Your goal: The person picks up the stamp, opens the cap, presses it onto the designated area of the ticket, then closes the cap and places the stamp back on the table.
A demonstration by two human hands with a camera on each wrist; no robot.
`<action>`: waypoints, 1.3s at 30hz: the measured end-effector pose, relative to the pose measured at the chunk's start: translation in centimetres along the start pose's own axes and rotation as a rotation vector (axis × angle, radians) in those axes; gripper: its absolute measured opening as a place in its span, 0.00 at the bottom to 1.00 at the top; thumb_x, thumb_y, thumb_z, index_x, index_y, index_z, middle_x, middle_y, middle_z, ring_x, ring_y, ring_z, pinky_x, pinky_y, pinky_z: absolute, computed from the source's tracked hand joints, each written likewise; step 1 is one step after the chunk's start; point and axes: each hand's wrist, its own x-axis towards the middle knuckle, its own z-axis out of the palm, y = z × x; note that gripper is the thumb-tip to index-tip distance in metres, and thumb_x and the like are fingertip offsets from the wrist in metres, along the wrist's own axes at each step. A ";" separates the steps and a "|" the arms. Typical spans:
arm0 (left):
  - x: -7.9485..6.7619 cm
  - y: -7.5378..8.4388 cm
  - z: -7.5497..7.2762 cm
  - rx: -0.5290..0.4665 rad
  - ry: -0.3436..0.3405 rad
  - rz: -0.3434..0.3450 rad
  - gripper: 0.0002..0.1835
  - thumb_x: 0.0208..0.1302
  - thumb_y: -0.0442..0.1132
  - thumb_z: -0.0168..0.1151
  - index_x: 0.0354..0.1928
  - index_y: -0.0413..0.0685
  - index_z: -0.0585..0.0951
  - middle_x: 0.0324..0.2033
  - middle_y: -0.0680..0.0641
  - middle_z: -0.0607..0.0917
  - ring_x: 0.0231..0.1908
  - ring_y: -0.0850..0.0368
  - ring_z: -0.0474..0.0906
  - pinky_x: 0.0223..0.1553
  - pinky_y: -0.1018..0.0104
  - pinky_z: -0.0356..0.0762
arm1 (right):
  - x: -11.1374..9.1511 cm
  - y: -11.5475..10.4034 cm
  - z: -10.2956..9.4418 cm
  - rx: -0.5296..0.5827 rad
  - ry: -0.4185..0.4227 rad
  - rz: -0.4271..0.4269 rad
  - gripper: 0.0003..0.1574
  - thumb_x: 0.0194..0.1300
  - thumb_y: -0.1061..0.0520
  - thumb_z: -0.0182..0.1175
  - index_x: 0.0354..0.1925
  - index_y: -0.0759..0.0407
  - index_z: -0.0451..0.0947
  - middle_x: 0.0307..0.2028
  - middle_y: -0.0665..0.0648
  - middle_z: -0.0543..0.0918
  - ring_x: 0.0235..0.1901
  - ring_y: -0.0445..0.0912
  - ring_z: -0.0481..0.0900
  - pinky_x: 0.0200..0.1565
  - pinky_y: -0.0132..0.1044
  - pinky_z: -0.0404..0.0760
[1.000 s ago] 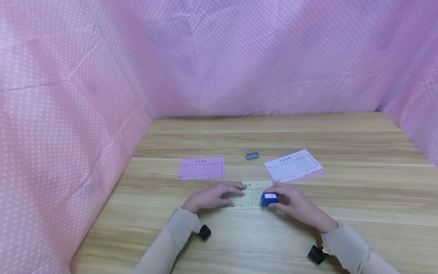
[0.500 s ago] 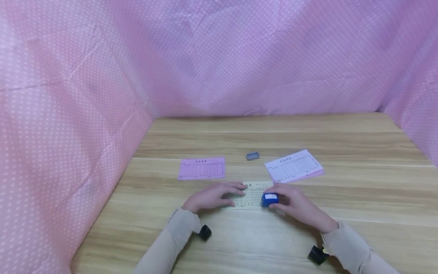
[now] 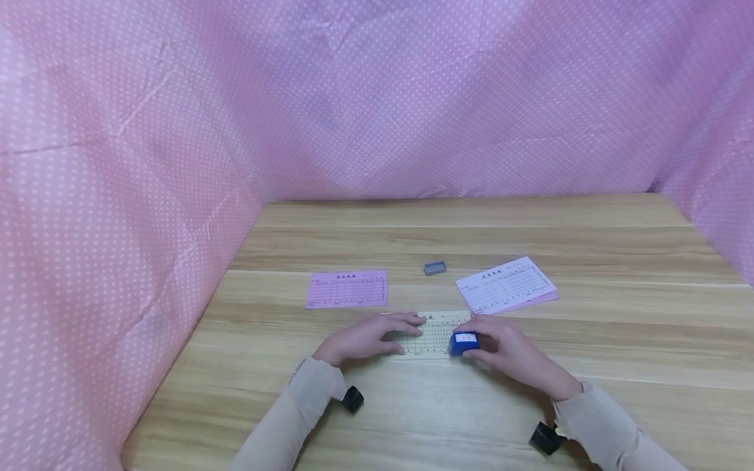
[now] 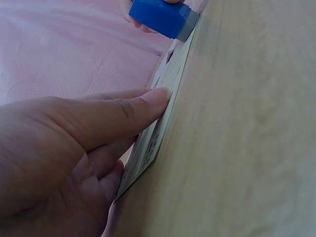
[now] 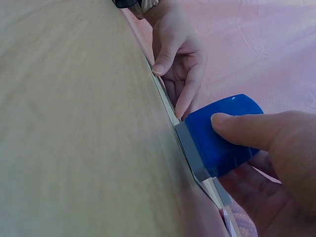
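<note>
A pale yellow printed form lies on the table between both hands. My right hand grips a blue stamp between thumb and fingers. In the right wrist view the grey base of the stamp meets the form at its right end. My left hand rests its fingertips on the left part of the form, fingers spread and relaxed; the thumb touches the paper near its close edge. The stamp's underside is hidden.
Beyond the form, a pink printed slip lies on the left. A white slip overlaps another pink sheet on the right. Between them sits a small grey stamp cap. Pink dotted cloth hangs behind the wooden table.
</note>
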 end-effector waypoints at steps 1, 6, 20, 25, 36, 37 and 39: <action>0.0 0.0 0.0 0.000 -0.001 -0.001 0.24 0.67 0.39 0.60 0.65 0.56 0.73 0.71 0.62 0.64 0.74 0.63 0.54 0.73 0.62 0.55 | 0.0 0.0 0.0 0.000 -0.004 0.001 0.24 0.55 0.60 0.70 0.51 0.51 0.81 0.47 0.47 0.86 0.49 0.45 0.82 0.53 0.46 0.81; 0.0 0.0 0.0 -0.004 -0.002 -0.004 0.24 0.67 0.39 0.60 0.65 0.56 0.73 0.71 0.62 0.64 0.74 0.63 0.54 0.73 0.61 0.55 | 0.0 0.0 0.0 -0.006 -0.009 0.006 0.24 0.55 0.59 0.71 0.51 0.50 0.81 0.47 0.47 0.86 0.49 0.46 0.82 0.54 0.47 0.80; 0.1 -0.2 0.0 -0.010 -0.005 -0.006 0.24 0.67 0.39 0.60 0.65 0.56 0.73 0.72 0.63 0.63 0.74 0.63 0.53 0.73 0.60 0.55 | 0.0 0.0 0.1 -0.006 -0.014 0.008 0.24 0.54 0.59 0.71 0.51 0.50 0.81 0.47 0.47 0.86 0.50 0.46 0.82 0.54 0.49 0.80; 0.1 -0.3 0.1 -0.011 -0.003 -0.008 0.24 0.67 0.40 0.60 0.65 0.57 0.73 0.71 0.63 0.63 0.74 0.63 0.53 0.73 0.60 0.55 | 0.0 0.0 0.0 -0.006 -0.018 0.014 0.24 0.54 0.60 0.72 0.51 0.50 0.81 0.47 0.47 0.86 0.50 0.46 0.82 0.54 0.50 0.80; 0.2 -0.3 0.0 -0.018 -0.002 -0.009 0.25 0.66 0.39 0.60 0.65 0.56 0.73 0.71 0.63 0.64 0.74 0.62 0.54 0.74 0.60 0.55 | 0.1 -0.1 -0.1 0.004 -0.047 0.037 0.22 0.55 0.60 0.71 0.50 0.50 0.81 0.47 0.48 0.86 0.50 0.47 0.82 0.55 0.49 0.79; 0.2 -0.3 0.1 -0.016 -0.002 -0.009 0.25 0.66 0.39 0.60 0.65 0.56 0.73 0.71 0.63 0.64 0.74 0.62 0.54 0.73 0.61 0.55 | 0.1 -0.1 -0.2 0.005 -0.050 0.039 0.22 0.55 0.59 0.71 0.50 0.51 0.81 0.47 0.48 0.86 0.50 0.47 0.82 0.55 0.49 0.79; 0.2 -0.3 0.1 -0.018 -0.001 -0.011 0.25 0.66 0.39 0.60 0.65 0.56 0.73 0.71 0.63 0.64 0.74 0.62 0.54 0.73 0.61 0.55 | 0.2 -0.1 -0.2 0.004 -0.054 0.042 0.22 0.55 0.59 0.71 0.50 0.51 0.81 0.47 0.48 0.86 0.49 0.46 0.82 0.54 0.48 0.80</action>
